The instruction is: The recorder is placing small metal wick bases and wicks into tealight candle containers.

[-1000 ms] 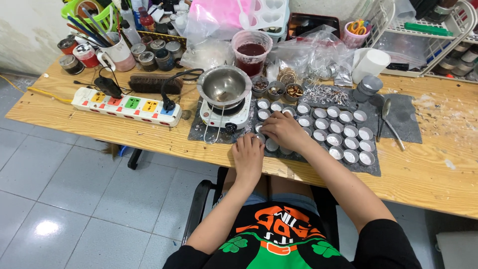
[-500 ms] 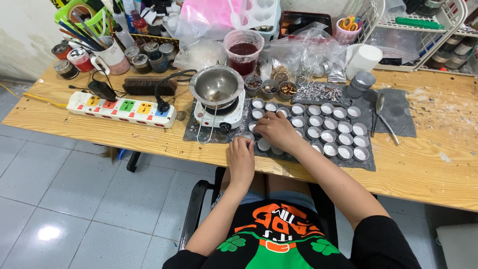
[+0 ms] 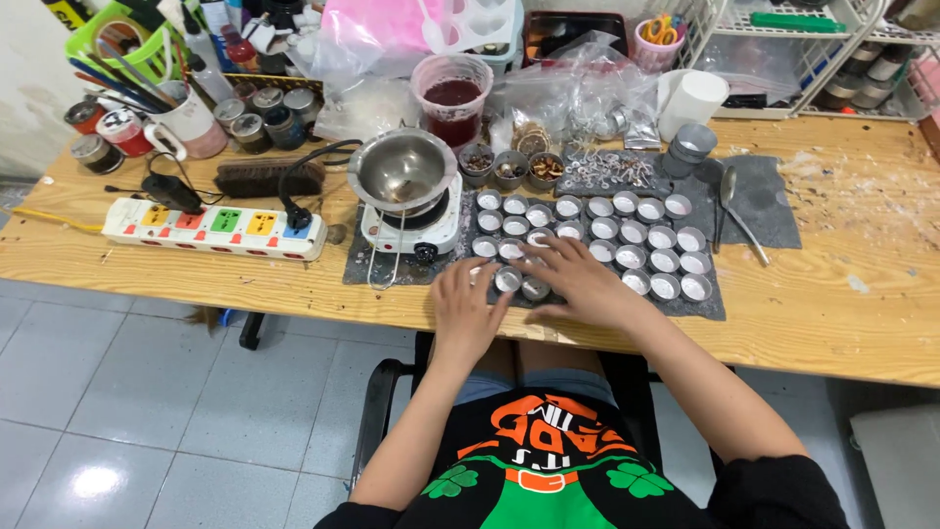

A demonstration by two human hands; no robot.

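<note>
Several small round metal tins [image 3: 632,257] stand in rows on a dark grey mat [image 3: 713,309] on the wooden table [image 3: 842,323]. My left hand [image 3: 466,306] lies at the mat's near left corner, its fingertips touching a tin [image 3: 507,280]. Beside it, my right hand [image 3: 580,280] is spread flat over the near-left tins, with its thumb by another tin [image 3: 535,289]. Neither hand has lifted a tin.
A small electric hotplate [image 3: 413,223] bearing a steel pot [image 3: 403,172] stands left of the mat, plugged into a white power strip [image 3: 211,227]. A spoon [image 3: 734,208], a cup of red liquid [image 3: 451,98], bags, jars and a wire rack crowd the back.
Both hands stay at the near-left tins. The right hand has slid a little toward the table's front edge, and the view has tilted slightly.
</note>
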